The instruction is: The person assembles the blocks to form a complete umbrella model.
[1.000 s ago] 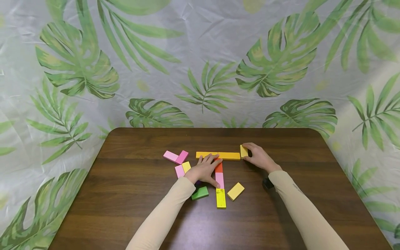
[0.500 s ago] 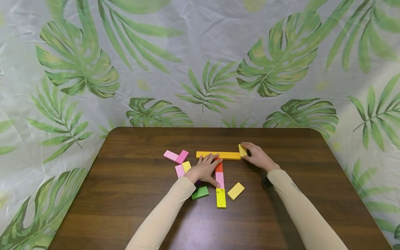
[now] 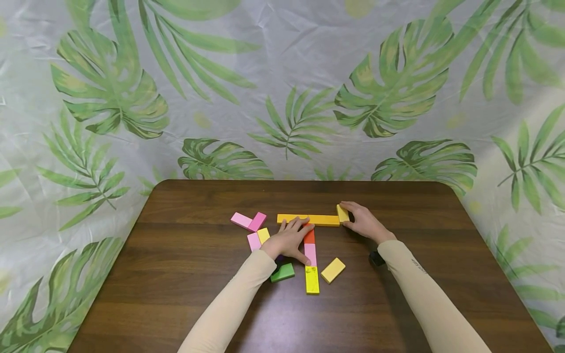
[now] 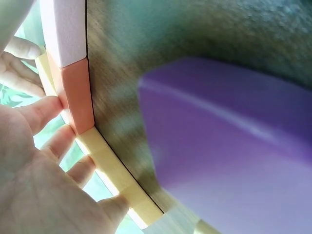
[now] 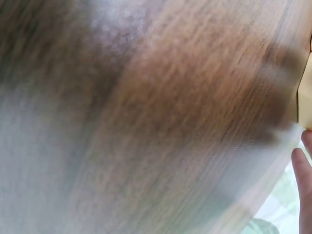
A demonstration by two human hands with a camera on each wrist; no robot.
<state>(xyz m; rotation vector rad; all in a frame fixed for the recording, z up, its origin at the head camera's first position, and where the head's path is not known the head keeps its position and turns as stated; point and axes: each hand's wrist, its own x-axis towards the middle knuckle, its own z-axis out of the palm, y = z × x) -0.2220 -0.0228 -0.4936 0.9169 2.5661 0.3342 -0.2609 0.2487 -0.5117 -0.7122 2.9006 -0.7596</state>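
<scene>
My right hand (image 3: 365, 222) pinches a pale yellow block (image 3: 343, 214) between thumb and fingers. That block stands crosswise at the right end of a row of two orange blocks (image 3: 325, 220). My left hand (image 3: 288, 243) lies with spread fingers over the row's middle, its fingertips touching the orange and red blocks. Below the row a red block (image 3: 310, 237), a pink block (image 3: 311, 255) and a bright yellow block (image 3: 312, 282) form a straight line, my left thumb beside the pink one. A purple block (image 4: 219, 141) looms close in the left wrist view.
Left of the hands lie pink blocks (image 3: 241, 220) and a yellow block (image 3: 263, 235). A green block (image 3: 283, 272) sits by the left wrist. Another pale yellow block (image 3: 333, 270) lies right of the line. The brown table (image 3: 176, 294) ends at a leaf-patterned cloth (image 3: 291, 63).
My right hand has shifted the pale yellow block slightly left, closer against the end of the orange row. My left hand has stayed in place.
</scene>
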